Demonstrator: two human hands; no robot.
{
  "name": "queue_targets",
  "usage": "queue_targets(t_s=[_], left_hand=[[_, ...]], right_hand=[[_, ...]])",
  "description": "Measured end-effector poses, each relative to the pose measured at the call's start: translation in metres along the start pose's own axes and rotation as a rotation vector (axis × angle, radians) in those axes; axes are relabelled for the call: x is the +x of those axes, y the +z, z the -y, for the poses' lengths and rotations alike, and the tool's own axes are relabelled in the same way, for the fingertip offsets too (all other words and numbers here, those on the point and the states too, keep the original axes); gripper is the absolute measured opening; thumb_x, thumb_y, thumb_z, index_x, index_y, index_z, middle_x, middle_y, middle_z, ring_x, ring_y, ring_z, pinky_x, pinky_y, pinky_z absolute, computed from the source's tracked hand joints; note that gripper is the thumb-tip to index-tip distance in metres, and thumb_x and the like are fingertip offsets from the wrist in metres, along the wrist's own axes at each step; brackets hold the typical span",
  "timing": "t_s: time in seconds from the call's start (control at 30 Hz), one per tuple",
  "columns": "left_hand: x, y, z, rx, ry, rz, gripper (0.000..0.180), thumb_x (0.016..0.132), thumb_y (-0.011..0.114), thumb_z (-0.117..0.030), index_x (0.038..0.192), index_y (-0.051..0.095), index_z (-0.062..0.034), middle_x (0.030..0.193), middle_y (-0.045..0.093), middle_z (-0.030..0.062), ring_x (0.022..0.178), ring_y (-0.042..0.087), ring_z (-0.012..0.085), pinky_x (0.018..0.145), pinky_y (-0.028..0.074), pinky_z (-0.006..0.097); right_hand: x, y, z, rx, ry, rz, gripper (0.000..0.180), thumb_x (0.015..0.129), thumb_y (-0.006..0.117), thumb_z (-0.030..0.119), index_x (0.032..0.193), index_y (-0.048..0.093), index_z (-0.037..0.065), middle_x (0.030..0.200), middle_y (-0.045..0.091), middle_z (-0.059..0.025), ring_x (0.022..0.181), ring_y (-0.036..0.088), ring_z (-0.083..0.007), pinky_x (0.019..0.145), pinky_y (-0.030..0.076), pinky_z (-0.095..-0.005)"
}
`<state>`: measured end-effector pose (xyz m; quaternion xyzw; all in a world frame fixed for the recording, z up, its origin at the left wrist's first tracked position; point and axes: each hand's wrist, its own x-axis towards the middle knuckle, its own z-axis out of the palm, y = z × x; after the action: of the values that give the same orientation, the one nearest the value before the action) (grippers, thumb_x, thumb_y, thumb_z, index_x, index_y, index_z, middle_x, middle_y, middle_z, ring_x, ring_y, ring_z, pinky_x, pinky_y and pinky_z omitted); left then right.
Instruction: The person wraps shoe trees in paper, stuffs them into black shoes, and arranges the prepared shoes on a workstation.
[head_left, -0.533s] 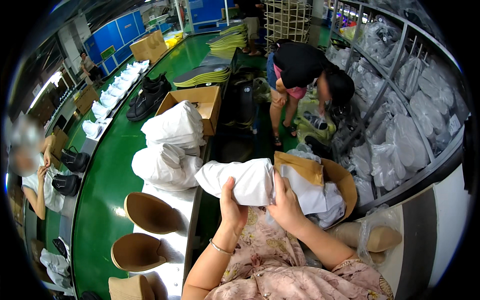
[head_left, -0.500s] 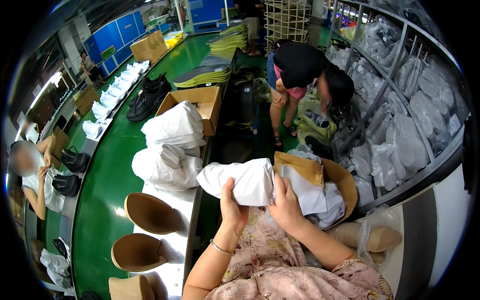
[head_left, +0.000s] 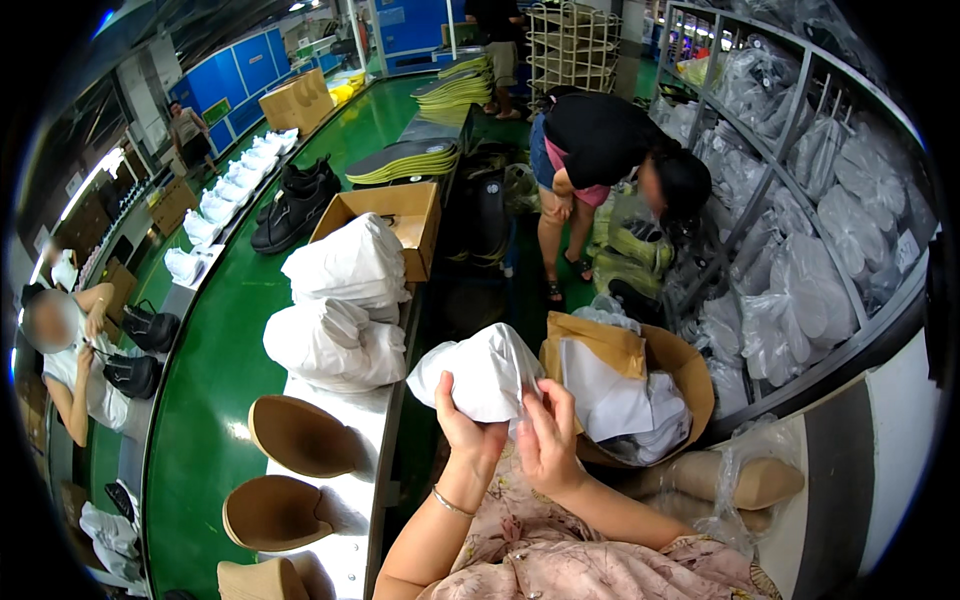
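Observation:
A rounded bundle in white wrapping [head_left: 475, 375] is up in front of me, over the gap beside the metal bench. What lies inside the wrapping is hidden. My left hand [head_left: 468, 425] grips it from below and the left, thumb on its near face. At its right end, the fingers of my right hand [head_left: 548, 440] are bent against the edge of the wrapping. To the left, two similar white bundles [head_left: 345, 262] [head_left: 333, 343] rest on the bench. Nearer me stand brown, hollow, shoe-shaped forms [head_left: 303, 435] [head_left: 275, 508].
An open brown bag [head_left: 690, 385] with white paper stands to my right. Behind the bundles sit a cardboard box [head_left: 420, 235] and stacked insoles [head_left: 405, 160]. A co-worker [head_left: 610, 130] bends near a rack [head_left: 790, 150] of plastic-bagged items. Another person [head_left: 75, 360] handles black shoes across the green conveyor [head_left: 205, 400].
The bundle has turned and now looks shorter and more upright. My right hand has moved slightly left and down along its end. The bending co-worker's arm has shifted slightly.

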<state>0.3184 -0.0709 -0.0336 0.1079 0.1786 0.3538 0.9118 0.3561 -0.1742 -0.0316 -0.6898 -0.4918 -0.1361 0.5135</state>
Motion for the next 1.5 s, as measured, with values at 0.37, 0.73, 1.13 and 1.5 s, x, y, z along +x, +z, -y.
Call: queue_targets(t_s=[0.37, 0.73, 1.13, 1.5], left_hand=[[-0.008, 0.012, -0.005, 0.099, 0.010, 0.082, 0.059, 0.075, 0.056, -0.041, 0.120, 0.047, -0.0044, 0.112, 0.057, 0.0107, 0.103, 0.055, 0.0253, 0.091, 0.043, 0.037], [-0.010, -0.006, -0.015, 0.077, -0.043, 0.178, 0.068, 0.071, 0.063, -0.041, 0.123, 0.043, -0.0025, 0.111, 0.056, 0.0125, 0.101, 0.055, 0.0272, 0.090, 0.044, 0.039], [-0.011, -0.034, -0.028, 0.132, -0.163, 0.358, 0.076, 0.066, 0.070, -0.025, 0.128, 0.037, 0.0012, 0.123, 0.050, 0.0141, 0.114, 0.048, 0.0280, 0.101, 0.035, 0.039], [-0.021, -0.026, -0.043, 0.297, 0.022, 0.310, 0.078, 0.064, 0.072, -0.026, 0.128, 0.036, -0.0008, 0.120, 0.050, 0.0127, 0.111, 0.049, 0.0267, 0.099, 0.037, 0.039]], right_hand=[[0.003, 0.004, -0.020, 0.737, 0.589, 0.062, 0.009, 0.083, 0.048, -0.006, 0.088, 0.055, -0.005, 0.084, 0.051, -0.0004, 0.075, 0.045, -0.0053, 0.064, 0.039, -0.0211], [0.008, 0.000, -0.008, 1.953, 0.863, 0.153, 0.040, 0.082, 0.053, 0.013, 0.120, 0.050, 0.003, 0.122, 0.052, -0.0083, 0.114, 0.046, -0.0216, 0.100, 0.031, -0.0369], [0.011, 0.007, 0.000, 2.080, 1.096, 0.192, 0.079, 0.080, 0.044, 0.064, 0.137, 0.032, 0.011, 0.140, 0.033, -0.0090, 0.129, 0.030, -0.0273, 0.108, 0.021, -0.0428], [0.011, 0.017, -0.022, 1.580, 1.082, 0.335, 0.066, 0.088, 0.041, 0.052, 0.134, 0.033, 0.005, 0.134, 0.040, -0.0102, 0.122, 0.040, -0.0262, 0.103, 0.031, -0.0403]])
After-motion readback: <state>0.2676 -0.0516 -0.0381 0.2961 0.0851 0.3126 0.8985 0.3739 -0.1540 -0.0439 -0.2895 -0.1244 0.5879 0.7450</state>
